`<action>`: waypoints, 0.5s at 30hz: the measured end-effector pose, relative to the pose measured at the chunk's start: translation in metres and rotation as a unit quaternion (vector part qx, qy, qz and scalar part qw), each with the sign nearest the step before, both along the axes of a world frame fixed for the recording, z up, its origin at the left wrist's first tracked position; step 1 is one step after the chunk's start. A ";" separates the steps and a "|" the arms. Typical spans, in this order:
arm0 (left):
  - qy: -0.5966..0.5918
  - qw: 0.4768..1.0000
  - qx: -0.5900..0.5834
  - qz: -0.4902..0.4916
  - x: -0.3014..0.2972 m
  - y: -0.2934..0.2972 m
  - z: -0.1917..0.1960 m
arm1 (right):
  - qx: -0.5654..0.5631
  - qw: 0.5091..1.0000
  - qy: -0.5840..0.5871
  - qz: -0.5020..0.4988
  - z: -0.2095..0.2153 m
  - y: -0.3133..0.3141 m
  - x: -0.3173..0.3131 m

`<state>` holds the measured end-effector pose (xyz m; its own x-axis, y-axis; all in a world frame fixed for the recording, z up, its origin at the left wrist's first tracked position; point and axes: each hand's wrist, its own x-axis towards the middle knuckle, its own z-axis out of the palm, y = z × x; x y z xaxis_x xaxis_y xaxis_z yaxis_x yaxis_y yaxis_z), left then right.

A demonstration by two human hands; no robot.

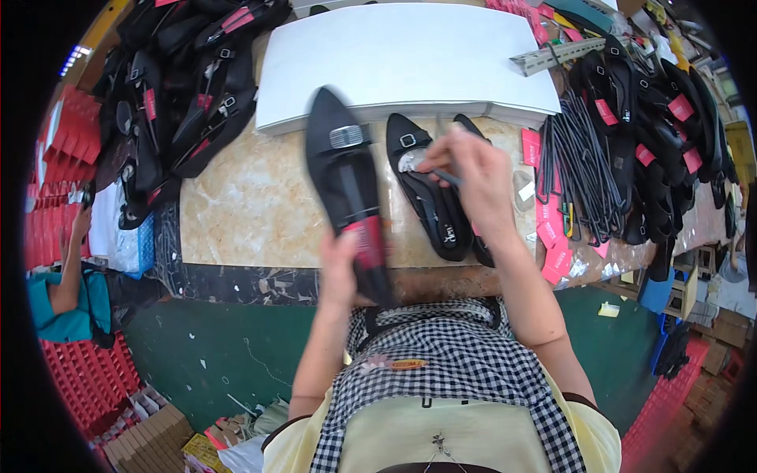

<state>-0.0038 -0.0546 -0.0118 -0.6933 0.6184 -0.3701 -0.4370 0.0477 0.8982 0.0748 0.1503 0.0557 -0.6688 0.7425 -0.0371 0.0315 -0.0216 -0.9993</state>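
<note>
My left hand (pixel 337 264) is closed around the heel half of a black pointed flat shoe (pixel 335 169), raised above the table and slightly blurred. That shoe has a silver buckle on its toe and a pink card (pixel 366 240) inside. My right hand (pixel 481 169) is pinched over a second black flat shoe (pixel 441 225) lying on the table, with a thin dark rod (pixel 448 178) at its fingers. Pale crumpled stuffing (pixel 410 161) shows in this shoe's toe. Partly behind my right hand lies a third black shoe (pixel 471 126).
White boxes (pixel 402 59) stand at the table's (pixel 236 205) back. Black shoes (pixel 209 102) are heaped left, more shoes (pixel 654 134) right. Beside those lie black wire rods (pixel 582 169) and pink cards (pixel 557 260). Another person (pixel 75 296) is at far left.
</note>
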 end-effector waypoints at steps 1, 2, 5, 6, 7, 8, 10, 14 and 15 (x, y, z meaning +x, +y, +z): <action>-0.012 1.000 0.009 -0.010 -0.021 -0.024 -0.007 | 0.011 1.000 0.019 -0.012 0.017 0.008 0.016; -0.018 0.999 -0.037 0.013 -0.040 -0.041 -0.002 | 0.017 1.000 0.013 -0.008 0.025 0.020 0.032; 0.261 0.905 -0.336 0.014 -0.100 -0.093 -0.003 | -0.018 0.998 -0.037 0.040 0.022 0.043 0.076; 0.597 0.683 -0.416 0.068 -0.110 -0.106 -0.018 | -0.023 0.994 -0.095 0.051 0.017 0.042 0.086; 0.588 0.675 -0.442 0.053 -0.099 -0.073 0.011 | -0.023 0.986 -0.158 0.052 0.009 0.042 0.094; 0.579 0.663 -0.473 0.040 -0.077 -0.029 0.047 | -0.023 0.985 -0.162 0.047 0.007 0.039 0.095; 0.278 0.913 -0.284 -0.097 -0.028 0.031 0.049 | 0.064 0.975 -0.214 0.006 0.008 0.021 0.087; 0.317 0.908 -0.193 -0.196 -0.004 0.066 -0.032 | 0.120 0.973 -0.186 -0.064 0.016 0.001 0.082; 0.256 0.944 -0.122 -0.166 -0.005 0.059 -0.042 | 0.125 0.971 -0.197 -0.052 0.013 0.004 0.088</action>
